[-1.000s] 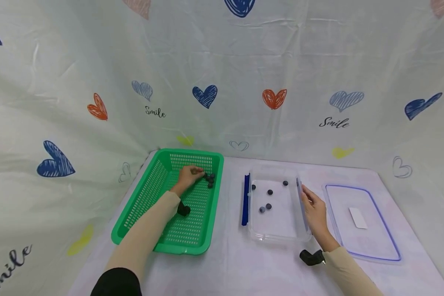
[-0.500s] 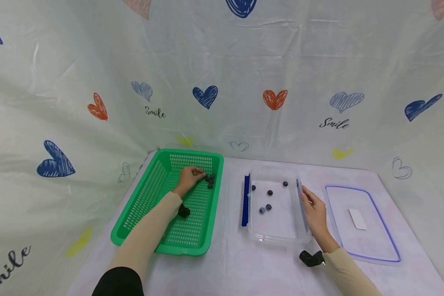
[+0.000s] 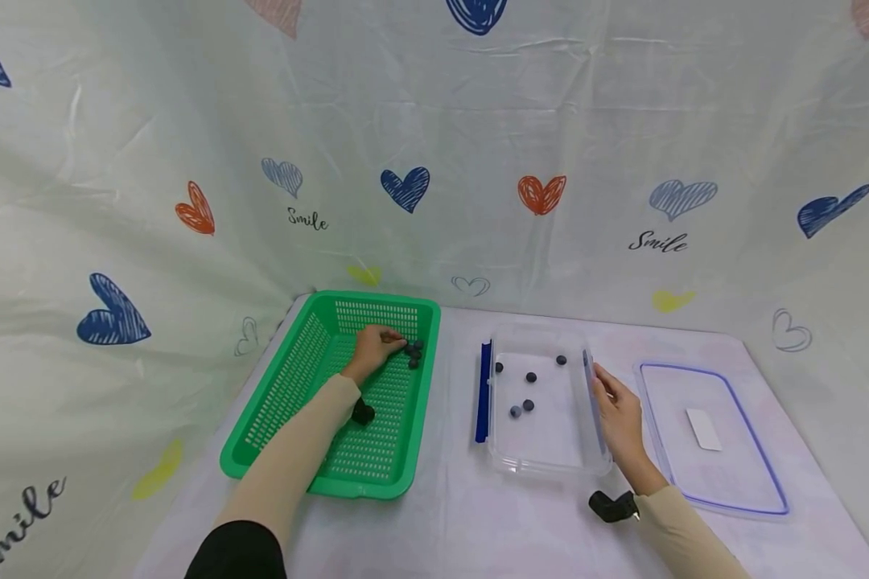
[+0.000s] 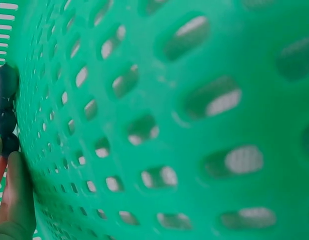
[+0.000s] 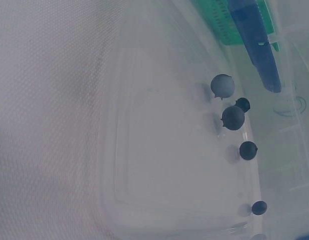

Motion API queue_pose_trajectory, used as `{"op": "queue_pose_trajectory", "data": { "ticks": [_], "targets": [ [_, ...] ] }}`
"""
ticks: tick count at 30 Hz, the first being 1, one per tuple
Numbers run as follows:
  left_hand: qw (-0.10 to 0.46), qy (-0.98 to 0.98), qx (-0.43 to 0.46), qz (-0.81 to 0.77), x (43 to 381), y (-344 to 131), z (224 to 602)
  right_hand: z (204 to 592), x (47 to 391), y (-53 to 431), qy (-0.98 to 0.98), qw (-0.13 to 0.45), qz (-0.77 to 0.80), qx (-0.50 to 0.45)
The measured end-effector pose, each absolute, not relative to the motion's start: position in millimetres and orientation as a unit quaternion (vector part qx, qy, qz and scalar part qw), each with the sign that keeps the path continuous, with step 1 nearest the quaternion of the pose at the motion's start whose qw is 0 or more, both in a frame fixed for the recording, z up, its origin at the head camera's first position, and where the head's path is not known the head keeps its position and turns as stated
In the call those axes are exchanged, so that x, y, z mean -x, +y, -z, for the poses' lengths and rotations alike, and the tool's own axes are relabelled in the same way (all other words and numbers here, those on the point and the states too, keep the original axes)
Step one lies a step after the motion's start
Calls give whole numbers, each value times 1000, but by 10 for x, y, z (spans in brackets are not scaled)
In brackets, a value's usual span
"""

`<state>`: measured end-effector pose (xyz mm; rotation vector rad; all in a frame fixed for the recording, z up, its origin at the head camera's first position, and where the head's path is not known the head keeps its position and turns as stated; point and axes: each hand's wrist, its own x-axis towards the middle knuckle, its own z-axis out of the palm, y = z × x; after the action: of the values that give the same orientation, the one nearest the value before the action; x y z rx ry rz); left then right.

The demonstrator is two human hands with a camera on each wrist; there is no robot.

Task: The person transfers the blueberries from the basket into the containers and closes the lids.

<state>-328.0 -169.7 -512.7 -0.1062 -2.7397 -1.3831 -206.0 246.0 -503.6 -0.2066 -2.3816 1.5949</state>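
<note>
In the head view my left hand [image 3: 376, 347] reaches into the green basket [image 3: 401, 474], at its far right corner. Its thumb and finger pinch a blueberry [image 4: 10, 144], seen in the left wrist view; several more blueberries [image 4: 4, 82] line up just beyond it along the basket wall. My right hand [image 3: 619, 414] holds the right side of a clear plastic container [image 3: 543, 465], by its raised side latch. Several blueberries [image 3: 531, 377] lie spread over the container's floor; the right wrist view shows them close up, with the right hand itself out of that frame.
A clear lid [image 3: 731, 500] with a blue seal and a white label [image 3: 703, 429] lies flat to the right of the container. The container's left blue latch [image 3: 483, 394] hangs outward, facing the basket. A heart-printed curtain [image 3: 471, 121] rises behind the table [image 3: 449, 531].
My left fingertips have edged slightly right, in close against the blueberries in the basket corner. The right hand and the container stay put; the head view has shifted a little.
</note>
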Motion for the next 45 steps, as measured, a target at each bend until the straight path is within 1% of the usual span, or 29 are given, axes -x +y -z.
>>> {"op": "queue_pose_trajectory", "data": {
  "ticks": [11,19,27,38,45],
  "targets": [
    [21,-889,30,456,3281,-1726,5127,5021,2041,2444,-824,138,-545,68],
    [22,-888,19,459,3303,-1761,5060,5020,2061,2437,-820,130,-554,69],
    [14,-887,9,462,3297,-1835,4995,5010,2057,2419,-820,135,-552,66],
    [3,-881,35,472,3186,-1957,4788,4993,2031,2439,-828,139,-539,63],
    [3,-878,24,478,3154,-2003,4664,5021,2042,2450,-832,131,-535,71]
  ]
}}
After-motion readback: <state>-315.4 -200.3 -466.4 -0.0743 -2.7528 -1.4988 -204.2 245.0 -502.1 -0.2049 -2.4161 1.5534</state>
